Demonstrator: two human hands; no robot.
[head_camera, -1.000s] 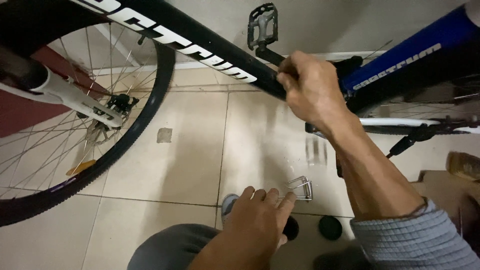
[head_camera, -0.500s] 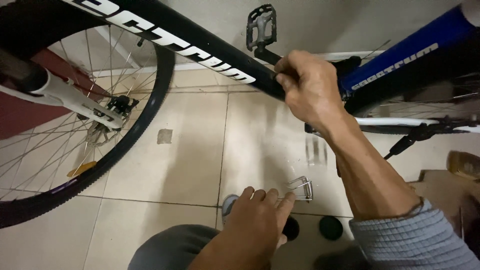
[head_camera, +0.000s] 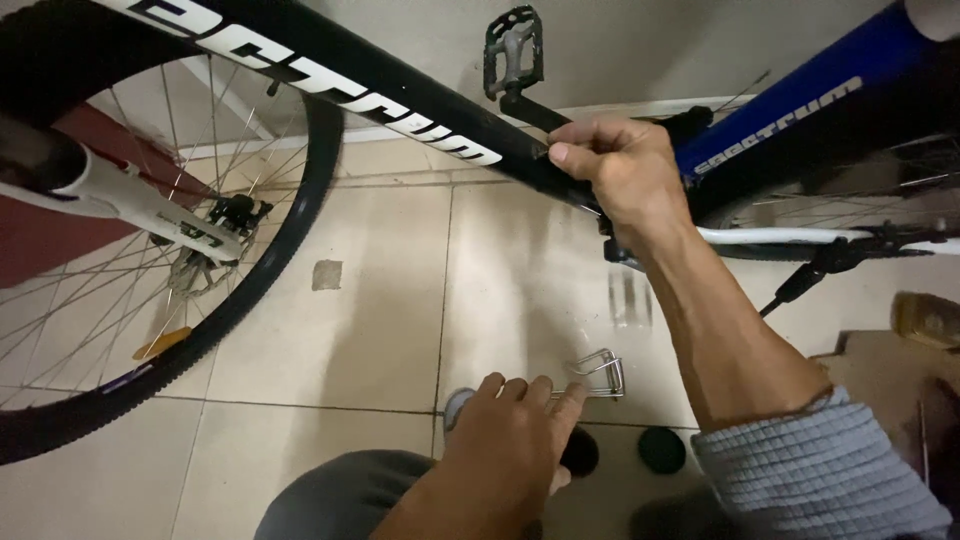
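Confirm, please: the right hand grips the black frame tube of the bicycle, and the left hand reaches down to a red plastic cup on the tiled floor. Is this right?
Not quite. The head view shows the left hand reaching down to a silver wire bottle cage on the tiled floor, not a red plastic cup. The right hand does grip the black frame tube of the bicycle.

Looks like a home room or hallway used as a makeshift bike repair spot, not a proper workshop. Floor is plain beige tiles (head_camera: 380, 300) w/ white skirting board (head_camera: 640, 108) and a painted wall at 12 o'clock. Bike frame (head_camera: 400, 90) crosses the top, front wheel (head_camera: 150, 300) at 9 o'clock, and small parts, incl. a wire bottle cage (head_camera: 598, 372), lie loose on the floor.
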